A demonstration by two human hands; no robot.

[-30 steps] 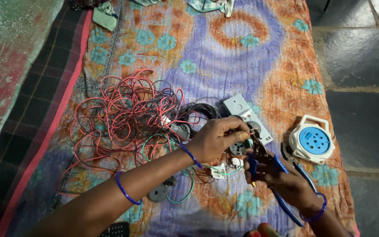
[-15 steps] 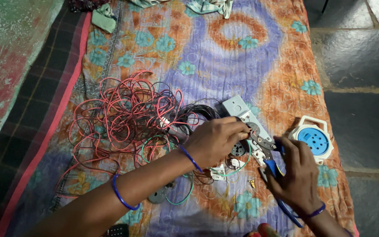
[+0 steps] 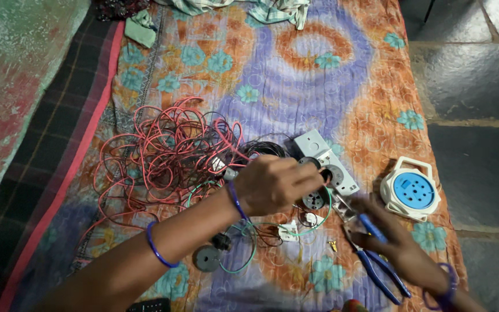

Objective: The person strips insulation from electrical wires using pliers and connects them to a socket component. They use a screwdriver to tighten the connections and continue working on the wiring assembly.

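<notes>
- Head view: white switch plate (image 3: 326,162) lying flat on the patterned cloth, right of the wire heap, with round dark sockets set in it.
- Left hand (image 3: 275,185) reaching in from the lower left, knuckles up, fingers curled down over the near end of the plate and over a round grey socket part (image 3: 313,200) just below it; grasp looks closed on that part, though hidden under the fingers.
- Two blue bangles (image 3: 158,249) ringing the left forearm and wrist.
- Right hand (image 3: 397,242) coming in from the lower right, blurred, palm down, fingers wrapped round blue-handled pliers (image 3: 376,260).
- Plier jaws pointing up-left toward the plate's lower edge, just beside the left fingertips; contact with the plate not clear through the blur.
- Handles smooth and plastic-coated, trailing down toward the lower right.
- Small white plastic piece (image 3: 289,230) and thin green wire (image 3: 244,231) looping on the cloth just below the left hand.
- Flat grey disc (image 3: 207,259) lying near the left forearm.
- Tangle of thin red and pink wires (image 3: 168,156) spread to the left, with darker wires at its right rim, close to the plate.
- White reel with a blue round face (image 3: 412,193) sitting apart to the right, near the cloth's edge.
- Cloth (image 3: 319,69) soft, printed in orange, purple and teal flowers; dark stone floor (image 3: 475,81) beyond it.
</notes>
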